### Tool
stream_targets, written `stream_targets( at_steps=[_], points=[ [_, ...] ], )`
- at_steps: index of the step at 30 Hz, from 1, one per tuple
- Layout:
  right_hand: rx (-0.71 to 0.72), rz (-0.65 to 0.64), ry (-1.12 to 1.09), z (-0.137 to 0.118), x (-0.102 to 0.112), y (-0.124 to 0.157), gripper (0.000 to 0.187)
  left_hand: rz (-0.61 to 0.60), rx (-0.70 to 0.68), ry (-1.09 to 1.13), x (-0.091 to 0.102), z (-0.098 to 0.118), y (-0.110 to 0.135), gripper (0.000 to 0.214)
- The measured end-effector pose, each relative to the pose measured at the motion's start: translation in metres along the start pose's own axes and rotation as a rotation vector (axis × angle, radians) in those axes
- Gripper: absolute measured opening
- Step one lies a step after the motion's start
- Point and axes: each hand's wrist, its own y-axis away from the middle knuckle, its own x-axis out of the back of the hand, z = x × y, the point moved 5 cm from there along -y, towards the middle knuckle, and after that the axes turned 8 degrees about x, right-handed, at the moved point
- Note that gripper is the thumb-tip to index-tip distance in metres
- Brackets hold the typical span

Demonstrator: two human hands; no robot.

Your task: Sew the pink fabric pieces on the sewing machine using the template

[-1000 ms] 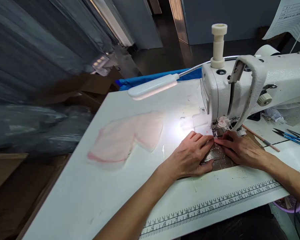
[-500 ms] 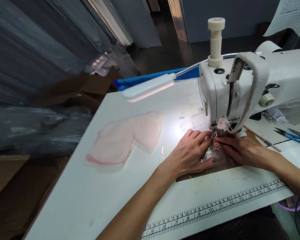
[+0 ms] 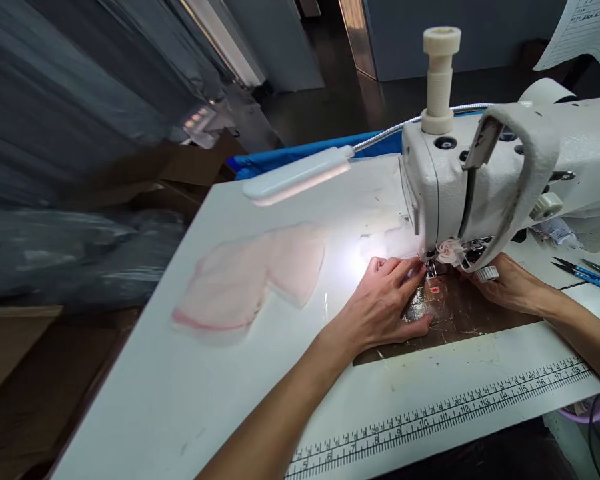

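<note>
My left hand (image 3: 383,307) lies on the white table (image 3: 260,373), fingers together, their tips pressed down beside the presser foot (image 3: 433,269) of the white sewing machine (image 3: 485,173). What lies under the fingertips is too small to make out. My right hand (image 3: 507,287) reaches behind the needle area, under the machine's arm; its fingers are hidden by the machine. A small pale pink rosette (image 3: 447,250) hangs at the needle. A tiny red mark (image 3: 435,290) shows on the brown taped patch (image 3: 450,313) in front of the foot.
A pink fabric piece (image 3: 253,277) lies to the left on the table. The white gooseneck lamp (image 3: 297,177) hangs over the table. Blue scissors (image 3: 587,273) lie at the right. A ruler strip (image 3: 440,420) runs along the front edge. Cardboard boxes (image 3: 180,177) stand beyond the left edge.
My right hand has moved from in front of the presser foot to the right and back, behind the needle area. The left hand has stayed in place. The red mark now shows.
</note>
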Motion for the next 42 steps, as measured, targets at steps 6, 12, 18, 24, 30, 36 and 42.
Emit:
stream_targets(
  at_steps=[6, 12, 18, 24, 30, 36, 42],
  points=[
    [-0.136, -0.042, 0.029, -0.006, 0.001, 0.012, 0.028, 0.06, 0.015, 0.014, -0.002, -0.001, 0.002, 0.054],
    [-0.093, -0.006, 0.136, -0.012, -0.001, 0.013, 0.022, 0.344, 0.216, 0.039, 0.003, -0.01, 0.006, 0.046],
    [0.065, 0.006, 0.279, -0.011, -0.008, 0.017, 0.03, 0.317, 0.278, 0.028, 0.0, -0.016, -0.002, 0.036],
    [0.078, -0.022, 0.305, -0.003, -0.013, 0.019, 0.035, 0.031, 0.369, 0.311, 0.006, -0.068, -0.05, 0.046],
    [0.077, -0.021, 0.354, 0.001, -0.014, 0.02, 0.035, 0.089, 0.504, 0.316, 0.012, -0.117, -0.079, 0.052],
    [0.124, -0.026, 0.368, -0.002, -0.014, 0.021, 0.034, 0.138, 0.645, 0.267, 0.018, -0.134, -0.053, 0.049],
    [0.128, -0.023, 0.384, 0.001, -0.017, 0.022, 0.037, 0.186, 0.748, 0.27, 0.023, -0.141, -0.021, 0.03]
  ],
)
